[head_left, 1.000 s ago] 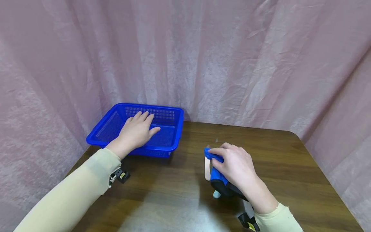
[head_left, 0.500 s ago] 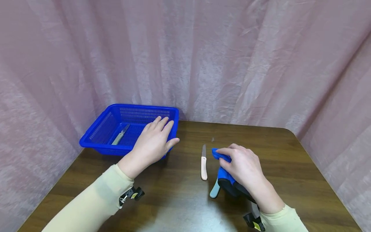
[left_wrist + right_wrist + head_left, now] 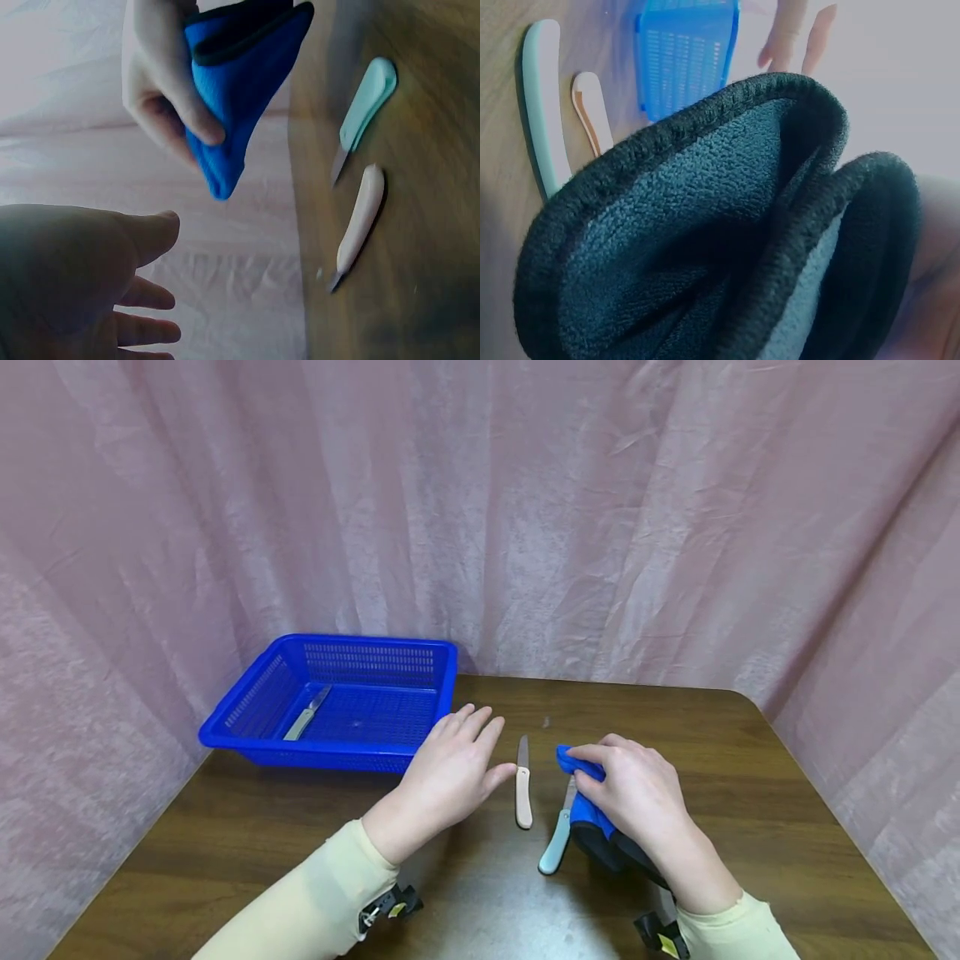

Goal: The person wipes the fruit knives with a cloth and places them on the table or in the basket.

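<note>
My right hand (image 3: 633, 789) pinches a folded blue cloth with black edging (image 3: 240, 97) above the table. Left of that cloth, a knife with a light teal handle (image 3: 555, 842) lies on the wood, its blade partly hidden in the head view. A second knife, with a pale pink handle (image 3: 523, 797), lies between my two hands. My left hand (image 3: 450, 768) hovers with fingers extended and holds nothing, near the pink-handled knife and the basket's front right corner. Inside the blue basket (image 3: 330, 747) rests a knife with a pale green handle (image 3: 300, 724).
The basket stands at the back left of the brown wooden table (image 3: 675, 718). Pink curtains (image 3: 525, 527) hang behind and at both sides. A small dark device (image 3: 390, 906) is strapped at my left wrist, another (image 3: 662, 937) at the right.
My left hand has moved right and nearer, from over the basket to beside the pink-handled knife. The knife in the basket has come into sight. My right hand keeps its grip on the cloth.
</note>
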A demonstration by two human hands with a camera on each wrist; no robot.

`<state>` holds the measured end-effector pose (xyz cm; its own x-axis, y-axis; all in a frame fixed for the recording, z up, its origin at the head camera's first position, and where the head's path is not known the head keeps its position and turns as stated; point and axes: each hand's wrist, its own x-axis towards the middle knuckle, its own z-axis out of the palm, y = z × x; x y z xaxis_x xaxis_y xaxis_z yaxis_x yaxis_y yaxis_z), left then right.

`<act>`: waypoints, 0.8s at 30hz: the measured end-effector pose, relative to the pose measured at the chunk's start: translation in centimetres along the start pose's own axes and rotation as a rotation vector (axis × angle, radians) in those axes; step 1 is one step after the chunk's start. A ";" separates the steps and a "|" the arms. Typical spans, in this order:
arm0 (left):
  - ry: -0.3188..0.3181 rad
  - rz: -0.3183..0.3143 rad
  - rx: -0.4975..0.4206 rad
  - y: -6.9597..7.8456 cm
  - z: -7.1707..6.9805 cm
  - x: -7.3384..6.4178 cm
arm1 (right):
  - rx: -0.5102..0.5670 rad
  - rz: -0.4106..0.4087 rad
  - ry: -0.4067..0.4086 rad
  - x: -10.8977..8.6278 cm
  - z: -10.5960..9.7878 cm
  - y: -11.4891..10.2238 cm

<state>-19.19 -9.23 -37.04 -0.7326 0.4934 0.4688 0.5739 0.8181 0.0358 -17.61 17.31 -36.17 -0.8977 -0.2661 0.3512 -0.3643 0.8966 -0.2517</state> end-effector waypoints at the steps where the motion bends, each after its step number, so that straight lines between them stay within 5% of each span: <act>1: -0.002 0.002 -0.007 0.3 0.3 0.0 | 0.000 -0.001 0.000 0.0 0.0 0.0; 13: -0.107 -0.024 -0.037 1.9 3.6 0.3 | -0.015 -0.001 -0.011 0.1 0.1 0.4; 24: -0.285 -0.172 -0.043 2.1 6.8 0.8 | -0.015 0.006 -0.035 0.2 0.2 0.4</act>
<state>-21.03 -5.10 -42.58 -0.8893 0.4174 0.1871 0.4439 0.8862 0.1329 -17.97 17.53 -36.40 -0.9082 -0.2723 0.3179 -0.3551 0.9034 -0.2405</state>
